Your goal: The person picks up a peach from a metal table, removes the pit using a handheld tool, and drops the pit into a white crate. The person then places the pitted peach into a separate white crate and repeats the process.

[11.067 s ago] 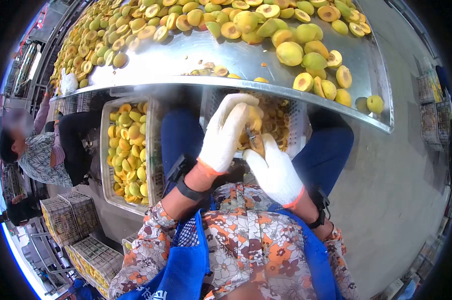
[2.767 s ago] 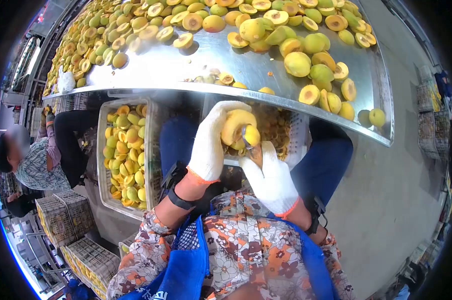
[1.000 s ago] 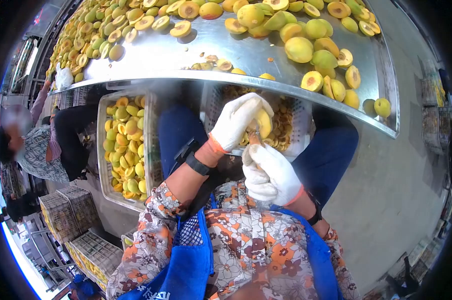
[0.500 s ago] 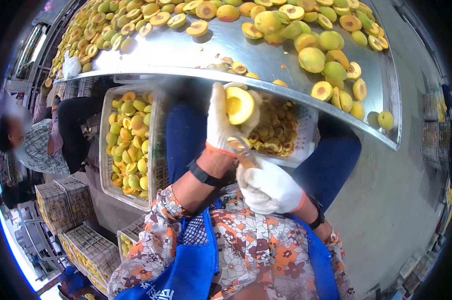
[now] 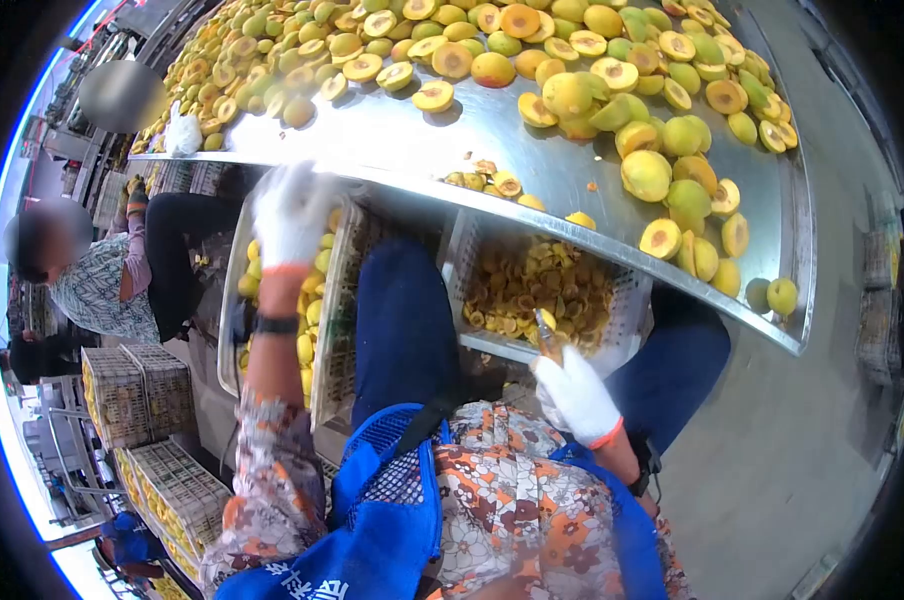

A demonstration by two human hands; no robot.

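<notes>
My left hand (image 5: pixel 292 215), in a white glove, is smeared by motion above a crate of yellow-green fruit halves (image 5: pixel 313 310); its fingers and anything in them cannot be made out. My gloved right hand (image 5: pixel 575 393) is closed around the wooden handle of a small metal-tipped tool (image 5: pixel 546 335). Beyond the tool, between my knees, stands a white crate (image 5: pixel 458 265) with brownish-yellow scraps. Many halved fruits (image 5: pixel 452 60) lie on the metal table (image 5: pixel 372 140) in front.
A co-worker (image 5: pixel 97 275) sits at the left beside the table. Stacked crates (image 5: pixel 137 395) of fruit stand at the lower left. The metal table's front edge runs above my knees. More stacked crates (image 5: pixel 880 310) are at the far right.
My left hand has moved left from the middle to above the fruit crate, and the fruit half it held is no longer visible. My right hand has shifted slightly right with the tool.
</notes>
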